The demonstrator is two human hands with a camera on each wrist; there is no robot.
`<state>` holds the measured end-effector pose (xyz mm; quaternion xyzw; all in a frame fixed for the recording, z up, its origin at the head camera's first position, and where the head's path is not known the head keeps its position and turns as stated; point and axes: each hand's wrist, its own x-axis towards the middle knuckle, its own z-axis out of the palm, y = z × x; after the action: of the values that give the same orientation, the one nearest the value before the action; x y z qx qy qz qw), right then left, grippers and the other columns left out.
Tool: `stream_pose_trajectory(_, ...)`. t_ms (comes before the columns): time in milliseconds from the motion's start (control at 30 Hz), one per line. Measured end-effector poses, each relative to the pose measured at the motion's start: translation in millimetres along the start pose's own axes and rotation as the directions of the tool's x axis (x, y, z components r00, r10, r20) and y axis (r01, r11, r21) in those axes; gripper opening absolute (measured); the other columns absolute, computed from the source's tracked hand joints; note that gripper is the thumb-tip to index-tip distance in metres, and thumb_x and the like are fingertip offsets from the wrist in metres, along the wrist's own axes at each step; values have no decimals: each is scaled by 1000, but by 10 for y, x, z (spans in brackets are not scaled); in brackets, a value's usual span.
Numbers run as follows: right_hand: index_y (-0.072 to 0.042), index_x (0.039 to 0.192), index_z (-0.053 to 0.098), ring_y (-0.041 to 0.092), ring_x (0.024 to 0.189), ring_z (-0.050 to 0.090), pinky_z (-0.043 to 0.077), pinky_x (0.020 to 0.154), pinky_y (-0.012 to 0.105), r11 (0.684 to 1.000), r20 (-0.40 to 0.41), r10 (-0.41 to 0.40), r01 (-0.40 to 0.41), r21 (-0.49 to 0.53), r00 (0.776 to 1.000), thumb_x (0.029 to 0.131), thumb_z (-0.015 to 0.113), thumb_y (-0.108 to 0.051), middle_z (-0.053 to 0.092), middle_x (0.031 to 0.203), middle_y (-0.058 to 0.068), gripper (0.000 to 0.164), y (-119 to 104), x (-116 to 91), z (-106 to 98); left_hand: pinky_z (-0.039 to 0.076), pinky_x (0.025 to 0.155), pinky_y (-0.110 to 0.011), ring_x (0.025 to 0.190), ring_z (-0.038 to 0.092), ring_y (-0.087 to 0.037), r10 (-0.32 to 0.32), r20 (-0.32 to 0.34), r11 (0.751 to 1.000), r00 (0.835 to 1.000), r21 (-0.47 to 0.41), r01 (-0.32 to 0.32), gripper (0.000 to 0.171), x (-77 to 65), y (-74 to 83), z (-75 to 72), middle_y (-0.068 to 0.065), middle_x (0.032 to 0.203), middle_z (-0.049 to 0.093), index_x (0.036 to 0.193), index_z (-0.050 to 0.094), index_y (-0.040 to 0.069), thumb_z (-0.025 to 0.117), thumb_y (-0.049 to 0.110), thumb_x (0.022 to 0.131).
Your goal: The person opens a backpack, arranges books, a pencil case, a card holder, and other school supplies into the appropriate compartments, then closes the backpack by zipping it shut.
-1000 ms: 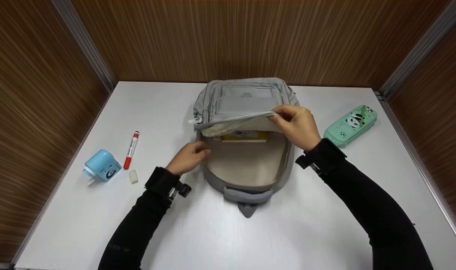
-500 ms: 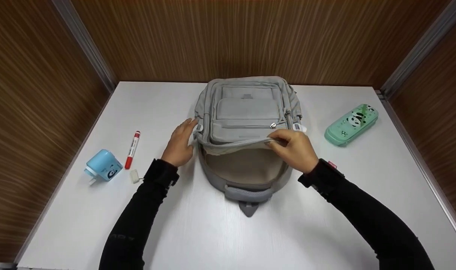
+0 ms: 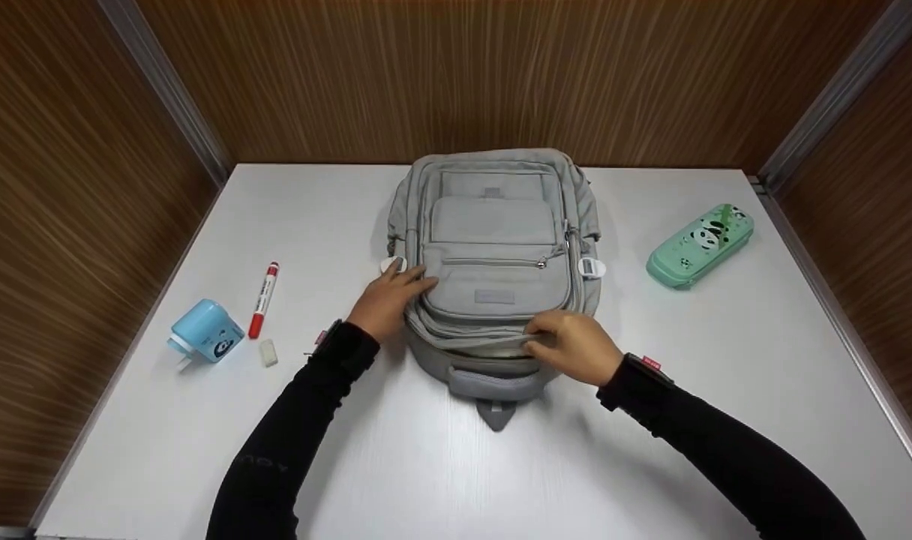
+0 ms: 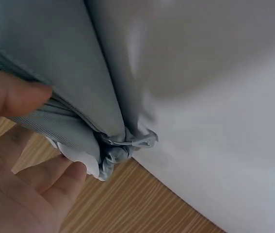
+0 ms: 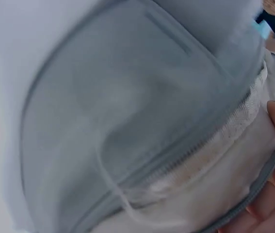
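A grey backpack (image 3: 493,225) lies on the white table with its carry handle (image 3: 496,385) towards me. My right hand (image 3: 576,346) pinches the zippered edge of its front flap, thumb on one face and fingers on the other. In the right wrist view the flap edge (image 5: 268,170) stands apart from the bag's body, with pale lining (image 5: 215,165) showing in the gap. On the bag's left edge rests my left hand (image 3: 387,301), its fingers spread and fairly straight. The left wrist view has its thumb (image 4: 23,97) against the grey fabric. The bag's inside is mostly hidden.
On the left of the table (image 3: 396,480) are a light blue bottle-like container (image 3: 207,330) with a panda print, a red-and-white marker (image 3: 264,300) and a small whitish block (image 3: 268,352). A green panda pencil case (image 3: 700,246) lies at right. Wood-grain panels (image 3: 456,75) enclose the table.
My right hand has brought the flap down towards me, over the bag's opening and the yellow item inside. My left hand has moved from the opening's rim to the bag's left side.
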<state>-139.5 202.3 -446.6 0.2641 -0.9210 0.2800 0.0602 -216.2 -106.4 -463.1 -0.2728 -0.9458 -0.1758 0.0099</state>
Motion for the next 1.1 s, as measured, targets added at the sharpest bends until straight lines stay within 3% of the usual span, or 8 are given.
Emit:
stream_pose_trajectory(200,-11,89,72,22,89,66,51,86,44,992,16,-62,64,-106,998,86,73,-28,70,87,2,17,29,-57,174,35,112,-58,142,33,-46,16,-61,997,998,76,-11,69,15,-91,80,-13,150,47,141,53,17,51,-21,84)
stream_pose_trajectory(333,-16,109,72,27,105,63,41,101,53,985,36,-80,84,-151,996,80,76,-45,69,107,4,42,-28,-96,217,37,112,-54,141,36,-45,1,-104,992,995,126,12,73,36,-170,135,-14,149,48,144,49,16,51,-23,82)
stream_pose_trajectory(467,-23,126,66,32,119,58,29,110,64,975,83,-97,112,-191,992,77,77,-49,63,126,10,56,-53,-123,240,39,111,-50,138,41,-43,-10,-135,989,991,147,30,70,45,-198,154,-14,146,51,144,48,12,55,-20,83)
stream_pose_trajectory(667,-24,116,71,32,119,60,26,111,69,968,89,-95,113,-226,991,83,74,-37,66,127,9,36,7,-144,233,43,107,-48,128,50,-46,-2,-167,985,986,167,31,60,-13,-169,199,-15,136,59,142,52,14,62,-9,86)
stream_pose_trajectory(867,-22,107,76,30,114,64,26,111,69,964,67,-89,103,-247,994,84,74,-18,70,121,5,24,134,-137,166,44,107,-47,124,54,-45,24,-205,961,978,273,33,62,-71,-117,267,-11,129,63,141,54,17,72,3,84)
stream_pose_trajectory(1100,-20,103,77,35,115,62,22,110,71,963,67,-30,47,-267,997,81,71,-8,71,120,6,25,314,-132,36,36,115,-47,130,51,-41,-10,-136,953,991,300,51,67,-116,-17,286,-11,127,64,144,49,18,75,15,83)
